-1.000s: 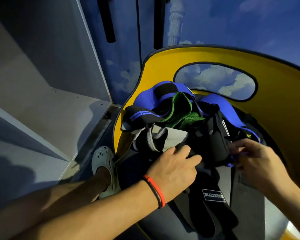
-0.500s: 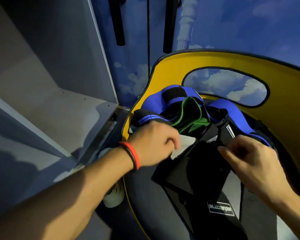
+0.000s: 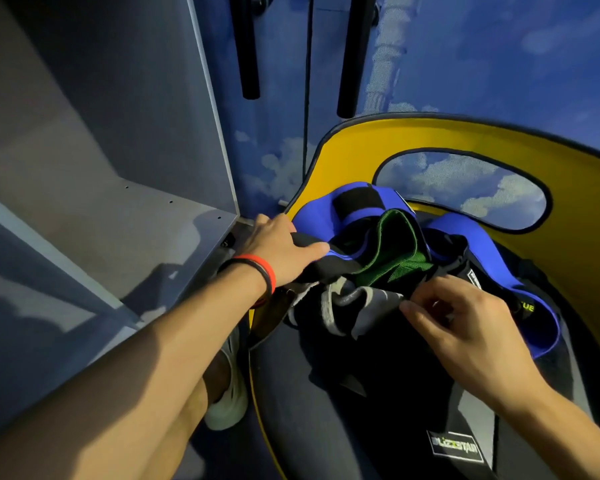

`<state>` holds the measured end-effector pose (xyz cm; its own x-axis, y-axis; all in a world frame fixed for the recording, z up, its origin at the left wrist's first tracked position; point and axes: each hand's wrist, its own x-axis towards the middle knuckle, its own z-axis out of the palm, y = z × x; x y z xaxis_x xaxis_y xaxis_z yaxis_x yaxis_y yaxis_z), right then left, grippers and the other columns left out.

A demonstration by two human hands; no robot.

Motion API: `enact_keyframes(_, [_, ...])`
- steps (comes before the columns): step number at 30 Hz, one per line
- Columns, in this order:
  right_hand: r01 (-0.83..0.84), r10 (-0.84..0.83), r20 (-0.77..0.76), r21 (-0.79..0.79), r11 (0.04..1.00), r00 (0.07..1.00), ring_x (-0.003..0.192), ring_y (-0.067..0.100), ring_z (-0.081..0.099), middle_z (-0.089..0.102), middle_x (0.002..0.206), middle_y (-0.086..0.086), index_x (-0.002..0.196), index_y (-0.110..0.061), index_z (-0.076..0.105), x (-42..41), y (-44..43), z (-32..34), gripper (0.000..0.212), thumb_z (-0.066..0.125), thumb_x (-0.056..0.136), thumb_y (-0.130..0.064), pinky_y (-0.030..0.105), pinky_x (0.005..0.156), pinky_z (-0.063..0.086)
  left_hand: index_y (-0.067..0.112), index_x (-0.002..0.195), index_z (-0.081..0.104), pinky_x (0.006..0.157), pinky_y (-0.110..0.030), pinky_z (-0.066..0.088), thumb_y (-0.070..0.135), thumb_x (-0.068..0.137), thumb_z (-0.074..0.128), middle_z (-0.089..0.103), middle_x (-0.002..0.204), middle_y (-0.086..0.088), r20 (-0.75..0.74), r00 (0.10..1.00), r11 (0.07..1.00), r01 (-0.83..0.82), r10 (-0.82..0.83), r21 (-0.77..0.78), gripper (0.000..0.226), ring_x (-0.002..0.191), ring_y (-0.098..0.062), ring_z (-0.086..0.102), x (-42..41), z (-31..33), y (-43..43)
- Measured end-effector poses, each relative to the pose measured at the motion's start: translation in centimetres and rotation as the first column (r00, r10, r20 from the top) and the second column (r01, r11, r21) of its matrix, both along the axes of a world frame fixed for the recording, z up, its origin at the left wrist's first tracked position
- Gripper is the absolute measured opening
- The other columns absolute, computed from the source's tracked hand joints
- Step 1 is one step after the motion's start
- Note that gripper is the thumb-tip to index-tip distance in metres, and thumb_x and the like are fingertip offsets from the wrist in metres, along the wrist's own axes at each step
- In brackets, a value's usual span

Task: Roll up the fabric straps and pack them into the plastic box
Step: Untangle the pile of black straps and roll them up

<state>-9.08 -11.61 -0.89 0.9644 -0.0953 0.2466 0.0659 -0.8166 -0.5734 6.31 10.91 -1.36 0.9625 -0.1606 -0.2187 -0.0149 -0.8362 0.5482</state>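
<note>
Black blue-edged neoprene strap is being gripped by the left hand, shifted from the middle to the left edge | black-and-grey fabric strap is being pinched by the right hand | one strap is likely being singled out for rolling on the yellow-backed seat; plastic box unseen.

Grey shelf beside cloud-printed doors (white shoe below).
</note>
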Motion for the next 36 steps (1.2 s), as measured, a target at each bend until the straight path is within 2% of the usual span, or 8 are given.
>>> enact_keyframes(4, [-0.012,0.012,-0.031,-0.001,1.0,0.999,0.076,0.008,0.061,0.063,0.078,-0.011,0.076,-0.03,0.063,-0.2,0.1,-0.1,0.016,0.075,0.086,-0.029,0.033,0.064,0.051,0.013,0.088,0.061,0.063,-0.029,0.045,0.037,0.086,0.072,0.058,0.087,-0.002,0.013,0.999,0.982,0.045,-0.043,-0.182,0.026,0.08,-0.023,0.057,-0.1,-0.4,-0.4])
enact_keyframes(8, [0.027,-0.025,-0.025,0.068,0.997,0.999,0.077,0.007,0.063,0.064,0.079,-0.012,0.078,-0.03,0.065,-0.2,-0.2,0.2,0.016,0.078,0.086,-0.025,0.021,0.064,0.048,0.029,0.082,0.065,0.097,-0.047,0.054,0.043,0.065,0.078,0.062,0.117,0.006,-0.018,0.998,0.794,0.034,-0.057,-0.607,0.025,0.107,-0.022,0.066,-1.1,1.1,-0.8])
enact_keyframes(11, [0.065,-0.068,0.015,0.136,0.989,0.998,0.078,0.009,0.062,0.064,0.084,-0.012,0.088,-0.03,0.067,0.1,-0.3,0.4,0.017,0.081,0.084,-0.022,0.013,0.065,0.044,0.02,0.08,0.059,0.098,-0.047,0.055,0.014,0.084,0.076,0.059,0.137,0.01,-0.022,0.991,0.624,0.067,-0.133,-0.778,0.018,0.114,-0.02,0.067,-2.4,2.4,-1.3])
enact_keyframes(15, [0.057,-0.071,0.077,0.179,0.982,0.994,0.084,0.009,0.061,0.056,0.109,-0.01,0.124,-0.031,0.059,0.3,-0.3,0.2,0.056,0.088,0.076,-0.029,0.007,0.076,0.043,0.012,0.084,0.054,0.099,-0.042,0.055,-0.006,0.09,0.065,0.062,0.137,0.006,-0.014,0.977,0.472,0.089,-0.211,-0.877,0.021,0.113,-0.015,0.067,-3.9,2.8,-2.0])
enact_keyframes(20, [-0.065,0.062,0.068,0.045,0.997,0.996,0.127,0.0,0.044,0.029,0.146,-0.013,0.155,-0.046,0.029,0.1,-0.3,0.3,0.103,0.09,0.071,-0.044,0.021,0.096,0.048,0.015,0.086,0.059,0.108,-0.044,0.047,0.021,0.075,0.078,0.065,0.133,0.003,0.148,0.949,0.511,0.277,-0.279,-0.814,0.023,0.124,-0.017,0.061,-4.9,2.3,-3.5])
enact_keyframes(27, [0.022,-0.026,0.19,0.024,0.999,0.981,0.089,0.0,0.052,0.053,0.111,-0.011,0.117,-0.024,0.053,0.3,-0.9,0.2,0.051,0.086,0.078,-0.03,0.013,0.074,0.043,0.013,0.106,0.07,0.108,-0.039,0.047,0.0,0.075,0.072,0.065,0.131,0.0,0.06,0.943,0.442,0.209,-0.328,-0.872,0.034,0.121,-0.013,0.063,-6.4,2.8,-5.5])
enact_keyframes(31, [0.207,-0.238,0.092,0.264,0.942,0.967,0.069,0.021,0.063,0.064,0.07,0.0,0.077,-0.018,0.053,0.1,-1.1,-0.3,0.03,0.078,0.087,-0.033,0.035,0.063,0.051,0.01,0.132,0.055,0.101,-0.047,0.053,-0.025,0.078,0.059,0.057,0.14,-0.003,-0.042,0.935,0.404,0.112,-0.353,-0.908,0.065,0.119,-0.022,0.066,-5.7,4.2,-4.7])
enact_keyframes(36, [0.214,-0.192,-0.116,0.741,0.636,0.974,0.074,0.027,0.072,0.054,0.067,0.011,0.068,-0.012,0.052,-0.5,-1.4,0.8,0.03,0.068,0.093,-0.016,0.042,0.08,0.063,0.029,0.133,0.057,0.103,-0.022,0.044,0.006,0.075,0.073,0.057,0.137,0.011,0.111,0.964,0.648,0.244,-0.24,-0.721,0.065,0.125,-0.002,0.056,-3.7,3.3,-3.1])
